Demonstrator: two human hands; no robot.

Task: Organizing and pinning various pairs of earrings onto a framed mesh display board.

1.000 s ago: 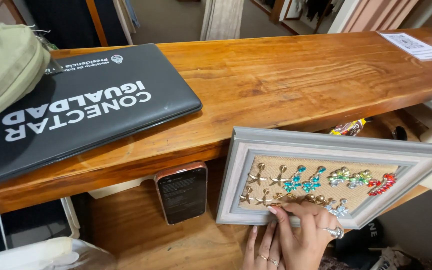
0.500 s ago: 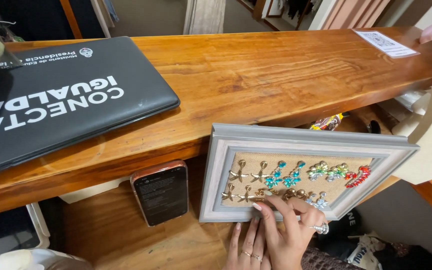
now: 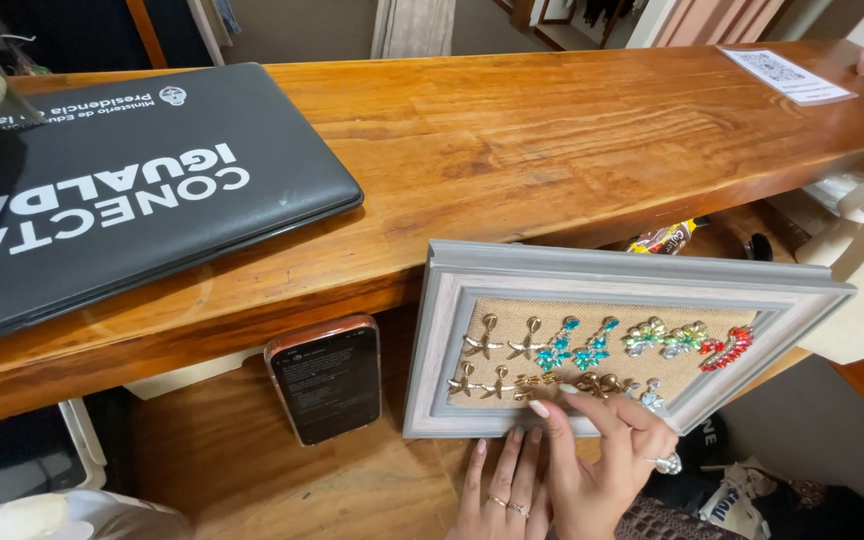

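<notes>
A grey wooden picture frame (image 3: 434,340) with a burlap panel leans tilted below the counter edge. Pinned on the burlap are several earrings (image 3: 592,348): gold starfish, blue, green and red stones. My right hand (image 3: 607,460), a ring on one finger, reaches up over the frame's lower edge. Its fingertips pinch at the gold earrings in the lower row. My left hand (image 3: 502,490), wearing thin rings, lies flat beside it. Its fingers are stretched out and the tips touch the frame's bottom edge.
A long wooden counter (image 3: 552,150) carries a closed dark laptop (image 3: 102,190) on the left and a printed sheet (image 3: 787,75) at the far right. A phone in an orange case (image 3: 327,378) lies on the lower shelf left of the frame. A snack wrapper (image 3: 667,238) sits behind it.
The view has swung slightly, so the frame sits further left. My right hand's fingers have crept up from the frame's lower edge onto the bottom row of earrings. The left hand stays beneath.
</notes>
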